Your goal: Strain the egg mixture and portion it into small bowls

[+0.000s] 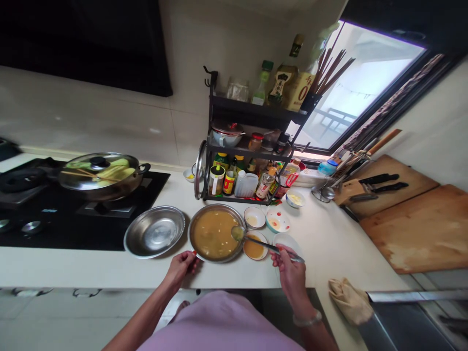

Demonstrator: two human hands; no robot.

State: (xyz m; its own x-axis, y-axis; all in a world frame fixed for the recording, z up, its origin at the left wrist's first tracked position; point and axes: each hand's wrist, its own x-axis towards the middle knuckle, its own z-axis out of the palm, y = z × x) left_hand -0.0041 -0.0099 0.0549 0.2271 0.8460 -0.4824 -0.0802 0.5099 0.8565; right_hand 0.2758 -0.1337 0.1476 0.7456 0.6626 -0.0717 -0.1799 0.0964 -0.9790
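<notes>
My right hand [290, 273] is closed around the handle of a metal ladle [261, 243]. The ladle's scoop rests over the right rim of a steel basin [189, 229] filled with brownish-yellow liquid with pale bits floating in it. At the basin's front left rim, my left hand [185, 263] pinches the edge with its fingers. Under the ladle's handle stands a small bowl of similar brownish liquid [253, 250]. Beside it are a small white bowl [255, 218], a bowl with red dots [278, 221] and another white bowl [287, 241], partly behind the ladle and hand.
An empty steel basin [155, 231] stands left, near the black cooktop [106, 229] with a lidded pan [100, 178]. Behind is a black rack [252, 107] of bottles and jars. Cutting boards [420, 229], a knife block [349, 192] and a cloth [351, 300] are on the right.
</notes>
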